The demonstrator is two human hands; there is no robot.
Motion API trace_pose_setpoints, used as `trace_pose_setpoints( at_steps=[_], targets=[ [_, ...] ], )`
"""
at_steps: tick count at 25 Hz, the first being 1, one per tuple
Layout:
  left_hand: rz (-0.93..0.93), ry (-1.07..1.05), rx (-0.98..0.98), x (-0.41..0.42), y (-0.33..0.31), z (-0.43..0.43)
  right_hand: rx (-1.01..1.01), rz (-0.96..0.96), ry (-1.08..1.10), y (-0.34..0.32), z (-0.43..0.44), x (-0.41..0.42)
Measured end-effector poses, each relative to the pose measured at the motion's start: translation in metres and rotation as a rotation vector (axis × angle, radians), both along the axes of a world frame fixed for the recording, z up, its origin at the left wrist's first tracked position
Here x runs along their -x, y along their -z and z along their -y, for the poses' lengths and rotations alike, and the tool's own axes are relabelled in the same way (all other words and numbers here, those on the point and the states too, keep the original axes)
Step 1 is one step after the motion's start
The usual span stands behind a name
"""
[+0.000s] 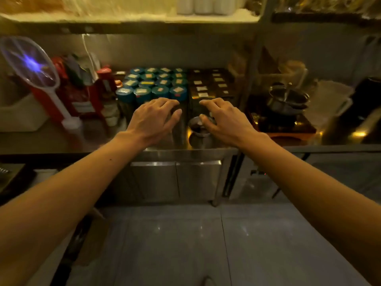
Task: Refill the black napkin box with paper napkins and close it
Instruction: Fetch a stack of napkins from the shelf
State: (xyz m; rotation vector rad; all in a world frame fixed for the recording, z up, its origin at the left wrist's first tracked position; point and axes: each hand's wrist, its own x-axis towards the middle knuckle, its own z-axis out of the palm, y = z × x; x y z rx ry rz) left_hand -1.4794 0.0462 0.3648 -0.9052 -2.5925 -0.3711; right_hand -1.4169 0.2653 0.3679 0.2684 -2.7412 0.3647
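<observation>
I cannot pick out the napkin box in this dim view. My left hand (153,118) and right hand (224,119) hover spread and empty over the steel table (185,151), near a metal cup (198,131) and blue-lidded jars (152,83).

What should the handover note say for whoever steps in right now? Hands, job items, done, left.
Left hand: open, fingers spread, holding nothing, over the steel counter in front of the blue-lidded jars.
Right hand: open, empty, just above a small metal cup; contact unclear.
Job items: a dark upright box-like shape sits between the hands, too dim to confirm as the napkin box. No paper napkins identifiable.
Done: nothing visible.
Left: find the box and napkins, refill, close.
</observation>
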Motion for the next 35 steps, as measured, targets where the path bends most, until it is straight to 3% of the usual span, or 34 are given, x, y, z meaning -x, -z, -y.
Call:
trace_pose_setpoints(
  at_steps=[9,15,26,31,35],
  targets=[
    [-0.052,-0.183,-0.063,0.138,-0.044,0.019,-0.021,-0.092,-0.156,-0.053,0.007,0.170],
    [-0.142,-0.141,-0.079,0.247,-0.068,0.062,-0.023,-0.189,-0.175,-0.084,0.048,0.276],
    [-0.178,-0.098,-0.079,0.427,-0.103,0.146,-0.043,-0.175,-0.168,-0.117,0.139,0.458],
    [-0.249,-0.073,-0.094,0.477,-0.105,0.151,-0.113,-0.247,-0.186,-0.128,0.139,0.517],
    [-0.182,-0.039,0.030,0.509,-0.116,0.130,-0.171,-0.188,-0.205,-0.136,0.121,0.547]
  ],
)
